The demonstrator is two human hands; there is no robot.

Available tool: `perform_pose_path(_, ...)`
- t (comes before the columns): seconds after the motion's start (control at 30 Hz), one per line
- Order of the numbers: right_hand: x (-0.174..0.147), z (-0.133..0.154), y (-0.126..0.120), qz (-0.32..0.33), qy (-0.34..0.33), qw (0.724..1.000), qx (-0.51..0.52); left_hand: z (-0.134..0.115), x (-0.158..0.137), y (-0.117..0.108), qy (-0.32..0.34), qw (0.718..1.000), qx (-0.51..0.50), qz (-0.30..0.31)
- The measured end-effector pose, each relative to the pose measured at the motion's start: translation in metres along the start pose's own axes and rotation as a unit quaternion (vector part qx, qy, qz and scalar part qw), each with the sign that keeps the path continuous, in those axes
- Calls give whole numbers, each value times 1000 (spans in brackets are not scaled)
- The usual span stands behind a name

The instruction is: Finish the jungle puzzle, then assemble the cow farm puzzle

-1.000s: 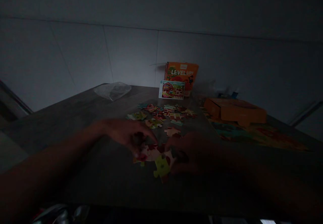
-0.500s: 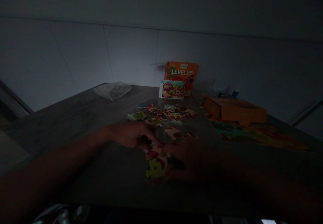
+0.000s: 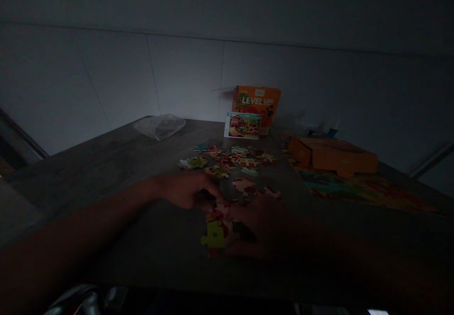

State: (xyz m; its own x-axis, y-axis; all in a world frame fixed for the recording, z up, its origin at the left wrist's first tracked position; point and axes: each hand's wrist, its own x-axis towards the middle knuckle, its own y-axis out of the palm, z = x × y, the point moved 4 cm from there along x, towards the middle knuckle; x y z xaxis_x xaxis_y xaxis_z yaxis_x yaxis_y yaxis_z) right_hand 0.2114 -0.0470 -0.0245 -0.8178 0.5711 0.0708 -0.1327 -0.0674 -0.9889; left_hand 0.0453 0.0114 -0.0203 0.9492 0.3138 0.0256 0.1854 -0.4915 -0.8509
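On the dark tabletop, my left hand (image 3: 187, 189) has its thumb and forefinger closed on a pink puzzle piece (image 3: 221, 208). From the other side, my right hand (image 3: 260, 223) grips the right edge of the small cluster that this piece touches, its fingers partly lost in shadow. A yellow-green puzzle piece (image 3: 214, 233) forms the cluster's near left part, with an orange-brown bit at its lower edge. Just beyond the hands lie a loose pink-and-brown puzzle piece (image 3: 244, 186) and another pink puzzle piece (image 3: 271, 192).
Farther back is a heap of puzzle pieces (image 3: 248, 162). A picture card (image 3: 242, 126) leans against an upright orange box (image 3: 275, 98). A clear plastic bag (image 3: 159, 126) lies at the back left. To the right, an orange box (image 3: 335, 158) rests on a colourful sheet (image 3: 354, 193).
The yellow-green piece and its cluster have shifted slightly left and turned a little. Both hands stay close together at the cluster, the left fingertips slightly farther right.
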Motion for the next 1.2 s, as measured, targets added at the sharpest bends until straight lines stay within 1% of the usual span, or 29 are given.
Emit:
perform_pose_path(0.2, 0, 1, 1, -2, -10, 1000, 3, -3, 0, 0, 26, 999, -35, -17)
perform_pose_path(0.3, 1, 2, 0, -5, -11, 1000, 2, 0, 0, 1, 25, 999, -42, -22)
perform_pose_path(0.5, 2, 1, 3, -3, -13, 999, 30, 3, 0, 2, 14, 999, -29, -10)
perform_pose_path(0.6, 2, 1, 5, -7, -18, 1000, 20, 3, -1, 2, 16, 1000, -23, -14)
perform_pose_path(0.77, 0, -1, 3, 12, -12, 999, 30, 4, -1, 2, 13, 1000, -23, -13)
perform_pose_path(0.93, -7, -3, -3, 30, -25, 999, -14, 4, 0, 2, 19, 999, -30, -6)
perform_pose_path(1.07, -7, -3, -3, 28, -12, 1000, -1, 0, 1, 1, 28, 999, -32, -15)
perform_pose_path(1.2, -4, -2, -2, 36, 2, 999, 14, 0, 0, 1, 19, 999, -23, -16)
